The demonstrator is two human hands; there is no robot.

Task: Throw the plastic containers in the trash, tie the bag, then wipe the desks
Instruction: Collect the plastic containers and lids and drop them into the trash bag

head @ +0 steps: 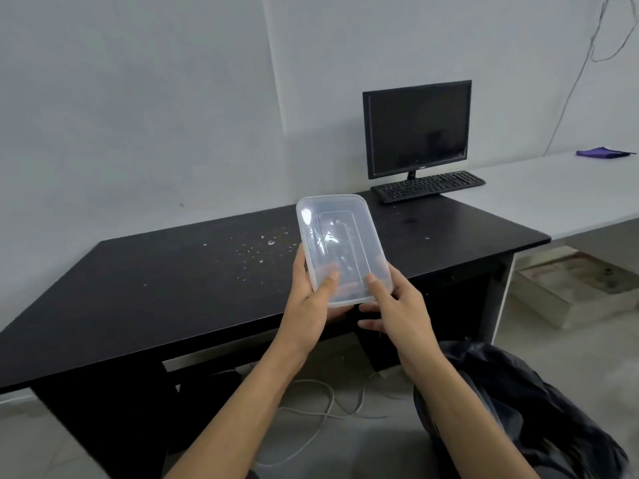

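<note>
Both hands, your left grip (pixel 311 295) and right grip (pixel 394 305), pinch the plastic container (pixel 340 247) above the worktop (pixel 173 288), ready for the trash bag (pixel 511 392).

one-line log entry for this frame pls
stage: binning | left hand: holds container | right hand: holds container | trash bag: open, lower right | black desk: crumbs, unwiped

A black desk (pixel 193 292) stands against the wall, strewn with pale crumbs (pixel 257 248) and carrying a monitor (pixel 416 127) and keyboard (pixel 428 186) at its far right. Beside it, a white desk (pixel 560 191) holds a purple cloth (pixel 602 152).
</note>
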